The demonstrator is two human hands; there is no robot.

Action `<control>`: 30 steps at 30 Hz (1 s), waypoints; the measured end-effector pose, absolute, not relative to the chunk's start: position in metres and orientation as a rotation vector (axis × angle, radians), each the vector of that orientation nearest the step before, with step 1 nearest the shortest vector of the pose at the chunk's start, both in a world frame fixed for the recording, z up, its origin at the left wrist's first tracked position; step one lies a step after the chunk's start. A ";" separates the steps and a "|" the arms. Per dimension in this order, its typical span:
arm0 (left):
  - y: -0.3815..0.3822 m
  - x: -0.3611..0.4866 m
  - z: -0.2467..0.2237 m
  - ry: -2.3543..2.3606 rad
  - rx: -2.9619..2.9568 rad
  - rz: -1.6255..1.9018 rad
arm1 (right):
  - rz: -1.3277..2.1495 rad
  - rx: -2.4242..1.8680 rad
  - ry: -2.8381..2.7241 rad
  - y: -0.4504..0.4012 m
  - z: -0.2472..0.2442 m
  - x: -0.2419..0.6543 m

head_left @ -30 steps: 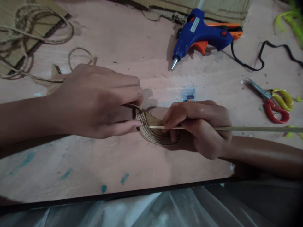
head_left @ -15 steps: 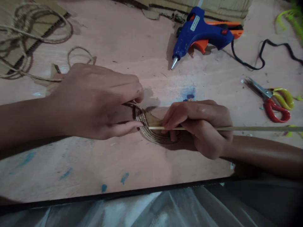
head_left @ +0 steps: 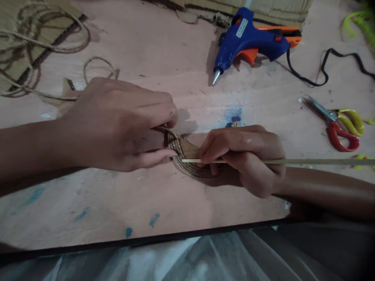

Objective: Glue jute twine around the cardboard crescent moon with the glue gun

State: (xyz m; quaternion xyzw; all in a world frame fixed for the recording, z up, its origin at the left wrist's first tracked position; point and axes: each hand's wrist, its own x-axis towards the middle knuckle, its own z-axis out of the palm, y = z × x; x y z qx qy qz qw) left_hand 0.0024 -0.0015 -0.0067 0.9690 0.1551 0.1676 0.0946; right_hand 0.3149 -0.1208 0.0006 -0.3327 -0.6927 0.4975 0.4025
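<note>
A piece of cardboard (head_left: pixel 190 150) lies on the table, its curved edge lined with several rows of twine (head_left: pixel 187 168). My left hand (head_left: pixel 123 125) is closed at the piece's left end, with the thumb on the rows and the curled fingers at the strand of twine. My right hand (head_left: pixel 246 156) pinches a thin wooden stick (head_left: pixel 316 161); its pale tip touches or hovers just over the inner rows, close to my left thumb. Part of the cardboard's right side is hidden under my right fingers.
Behind my hands lies a blue and orange glue gun (head_left: pixel 246 39) with a black cord (head_left: pixel 316 84). Scissors (head_left: pixel 340 121) with red and yellow handles rest at the right. Loose twine (head_left: pixel 58 47) is looped over cardboard at the upper left. The table's dark edge (head_left: pixel 146 240) runs along the front.
The stick's tip has shifted slightly left and down along the twine rows, my right hand moving a little left with it. My left hand stays nearly where it was.
</note>
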 end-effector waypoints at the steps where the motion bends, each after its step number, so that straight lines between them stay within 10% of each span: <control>1: -0.002 0.003 -0.007 0.463 2.883 0.491 | 1.251 -0.834 -1.761 -0.121 0.000 0.315; 30: 0.000 -0.001 -0.005 0.451 2.762 0.445 | 1.281 -0.857 -1.612 -0.119 0.001 0.311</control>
